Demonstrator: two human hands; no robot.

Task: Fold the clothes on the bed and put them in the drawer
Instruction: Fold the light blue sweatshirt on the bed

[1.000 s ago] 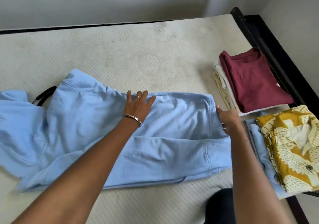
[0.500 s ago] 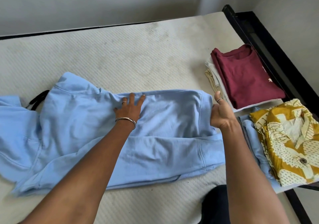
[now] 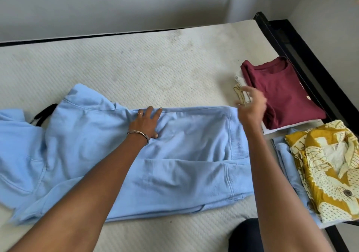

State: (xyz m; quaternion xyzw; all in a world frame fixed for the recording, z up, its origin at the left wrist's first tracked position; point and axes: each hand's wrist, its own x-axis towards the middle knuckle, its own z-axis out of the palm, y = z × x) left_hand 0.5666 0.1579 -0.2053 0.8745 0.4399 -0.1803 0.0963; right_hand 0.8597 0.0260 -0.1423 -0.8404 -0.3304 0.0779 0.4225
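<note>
Head view, one frame. Light blue hoodie (image 3: 174,158) spread flat on the bed (image 3: 136,73), lengthwise left to right, partly folded: one sleeve laid across the lower body, its ribbed cuff toward the right end. Hood bunched at far left. Black strap (image 3: 43,115) lying on the mattress just beside the hood, partly under the blue cloth.

Left hand (image 3: 145,122) flat on the hoodie near its far edge, fingers straight and spread, palm pressing cloth down. Ring on one finger, metal bangle (image 3: 138,135) at the wrist. Nothing gripped.

Right hand (image 3: 251,108) lifted above the hoodie's right end, close to the hem, motion-blurred. Fingers loosely extended, holding nothing as far as blur allows; contact with cloth not discernible.

Right of the hoodie, near the bed's edge, two folded stacks. Far stack: maroon T-shirt (image 3: 281,94) on top, white and pale yellow garments underneath, edges showing at left and front. Near stack: yellow patterned shirt (image 3: 330,172) with a button visible, resting on a folded light blue garment (image 3: 285,158).

Black bed frame (image 3: 303,53) along the right side. Grey wall (image 3: 136,5) behind. Dark rounded shape (image 3: 244,236) at bottom edge, identity unclear. No drawer in view.
</note>
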